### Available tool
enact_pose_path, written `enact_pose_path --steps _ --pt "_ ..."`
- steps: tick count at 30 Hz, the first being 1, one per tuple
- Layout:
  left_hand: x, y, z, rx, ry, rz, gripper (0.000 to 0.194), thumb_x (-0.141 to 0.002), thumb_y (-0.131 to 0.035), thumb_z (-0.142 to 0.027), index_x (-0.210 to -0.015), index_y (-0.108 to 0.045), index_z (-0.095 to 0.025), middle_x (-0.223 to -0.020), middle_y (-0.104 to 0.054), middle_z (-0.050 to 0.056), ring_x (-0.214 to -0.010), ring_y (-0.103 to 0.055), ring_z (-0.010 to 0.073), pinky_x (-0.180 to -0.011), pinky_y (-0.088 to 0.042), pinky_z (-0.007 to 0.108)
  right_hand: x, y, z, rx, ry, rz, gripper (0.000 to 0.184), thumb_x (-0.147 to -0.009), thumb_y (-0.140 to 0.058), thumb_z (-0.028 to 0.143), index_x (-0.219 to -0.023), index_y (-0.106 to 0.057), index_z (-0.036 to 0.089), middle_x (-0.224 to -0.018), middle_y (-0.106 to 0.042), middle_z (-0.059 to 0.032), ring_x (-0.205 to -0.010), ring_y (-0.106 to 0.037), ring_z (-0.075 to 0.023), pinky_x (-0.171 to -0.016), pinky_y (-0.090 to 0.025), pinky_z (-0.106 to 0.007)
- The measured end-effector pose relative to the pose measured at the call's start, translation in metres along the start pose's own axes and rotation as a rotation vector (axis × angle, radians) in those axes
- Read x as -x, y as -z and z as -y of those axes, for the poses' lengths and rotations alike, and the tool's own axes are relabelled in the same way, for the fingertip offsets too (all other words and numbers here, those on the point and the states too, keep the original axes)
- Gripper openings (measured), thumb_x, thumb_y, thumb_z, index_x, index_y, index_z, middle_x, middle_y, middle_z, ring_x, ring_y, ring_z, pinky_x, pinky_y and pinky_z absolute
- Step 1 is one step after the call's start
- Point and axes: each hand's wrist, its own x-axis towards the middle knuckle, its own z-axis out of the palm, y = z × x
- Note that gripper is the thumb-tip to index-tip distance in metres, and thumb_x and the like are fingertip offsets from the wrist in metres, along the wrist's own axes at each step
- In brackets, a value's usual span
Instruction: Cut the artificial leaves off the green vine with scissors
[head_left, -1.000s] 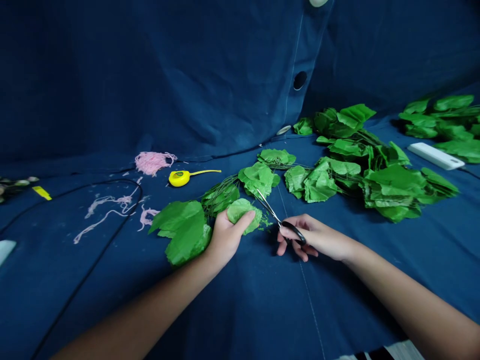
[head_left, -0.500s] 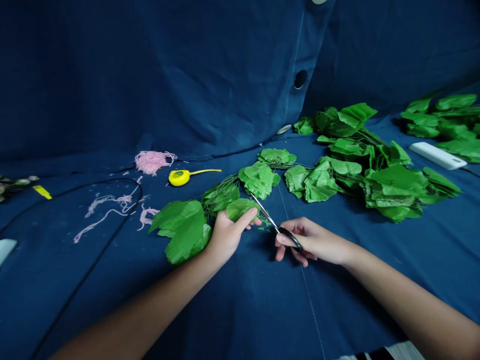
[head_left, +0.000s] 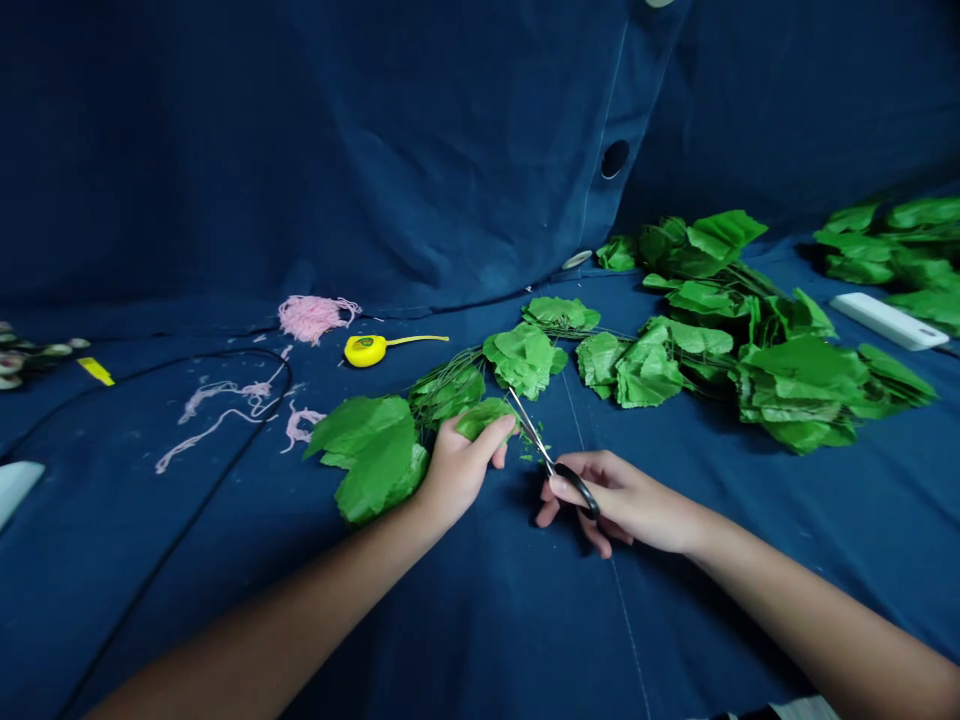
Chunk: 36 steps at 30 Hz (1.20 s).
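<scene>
My left hand (head_left: 461, 472) pinches a small green artificial leaf (head_left: 481, 418) between thumb and fingers. Its edge is trimmed and ragged. My right hand (head_left: 619, 502) holds black-handled scissors (head_left: 553, 457), whose steel blades point up and left and meet that leaf's edge. Small green scraps (head_left: 534, 452) lie below the blades. Just left of my left hand is a larger bunch of green leaves (head_left: 373, 458), joined to thin wire stems (head_left: 448, 392) running up and right.
More leaf bunches (head_left: 799, 390) spread across the blue cloth (head_left: 480, 620) to the right. A white power bank (head_left: 889, 321) lies among them. Pink yarn (head_left: 315, 317), a yellow tape measure (head_left: 366, 350) and a black cord (head_left: 187, 400) lie at left.
The held leaf looks smaller, and more green scraps lie beneath it. My right hand and the scissors have shifted slightly left, closer to my left hand.
</scene>
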Motion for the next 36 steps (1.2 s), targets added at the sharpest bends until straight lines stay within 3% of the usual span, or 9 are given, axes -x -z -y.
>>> enact_pose_path --steps 3,8,13,19,26,36 --pt "0.0006 -0.0005 -0.0026 0.015 -0.017 0.006 0.044 -0.096 -0.063 -0.031 -0.054 -0.059 -0.018 -0.053 -0.057 0.000 -0.068 -0.063 0.0152 -0.085 -0.051 0.030 -0.0007 -0.0014 -0.0013 -0.019 -0.023 -0.024 0.054 -0.097 -0.057 0.065 -0.111 -0.059 0.012 -0.116 -0.071 -0.0136 -0.047 -0.060 -0.0048 -0.033 -0.029 -0.011" --pt "0.0020 -0.0031 -0.0039 0.061 0.037 -0.011 0.030 -0.092 -0.069 -0.033 -0.068 -0.069 -0.016 -0.059 -0.066 0.002 -0.059 -0.061 0.0136 -0.062 -0.051 0.026 -0.0016 -0.0016 -0.0016 -0.029 -0.023 -0.018 0.055 -0.096 -0.058 0.065 -0.110 -0.059 0.012 -0.116 -0.071 -0.0141 -0.047 -0.060 -0.0049 -0.033 -0.028 -0.011" --pt "0.0030 -0.0042 -0.0063 0.061 0.051 -0.008 0.029 -0.091 -0.070 -0.033 -0.068 -0.069 -0.016 -0.058 -0.065 0.002 -0.058 -0.061 0.0137 -0.060 -0.051 0.025 -0.0018 -0.0006 -0.0023 -0.034 -0.017 -0.009 0.055 -0.096 -0.058 0.064 -0.110 -0.059 0.011 -0.116 -0.071 -0.0150 -0.046 -0.060 -0.0050 -0.033 -0.027 -0.012" --pt "0.0021 -0.0025 -0.0055 0.005 0.024 0.009 0.040 -0.093 -0.067 -0.035 -0.057 -0.064 -0.018 -0.056 -0.064 0.003 -0.065 -0.066 0.0169 -0.063 -0.052 0.027 -0.0024 -0.0015 -0.0024 -0.023 -0.014 -0.011 0.056 -0.095 -0.060 0.065 -0.110 -0.059 0.011 -0.116 -0.071 -0.0165 -0.046 -0.060 -0.0050 -0.033 -0.028 -0.011" --pt "0.0020 -0.0018 -0.0060 -0.025 -0.007 0.012 0.045 -0.094 -0.065 -0.033 -0.052 -0.060 -0.019 -0.054 -0.062 0.003 -0.073 -0.068 0.0186 -0.079 -0.054 0.031 -0.0015 -0.0010 -0.0021 0.001 -0.030 -0.031 0.057 -0.094 -0.061 0.066 -0.109 -0.062 0.011 -0.117 -0.070 -0.0160 -0.047 -0.060 -0.0047 -0.033 -0.029 -0.011" --pt "0.0025 -0.0032 -0.0064 -0.007 -0.002 0.035 0.044 -0.095 -0.065 -0.031 -0.053 -0.056 -0.018 -0.051 -0.057 0.000 -0.061 -0.062 0.0155 -0.077 -0.051 0.031 -0.0012 -0.0017 -0.0003 0.011 -0.044 -0.049 0.060 -0.092 -0.062 0.068 -0.108 -0.062 0.010 -0.115 -0.071 -0.0158 -0.046 -0.059 -0.0040 -0.034 -0.030 -0.010"
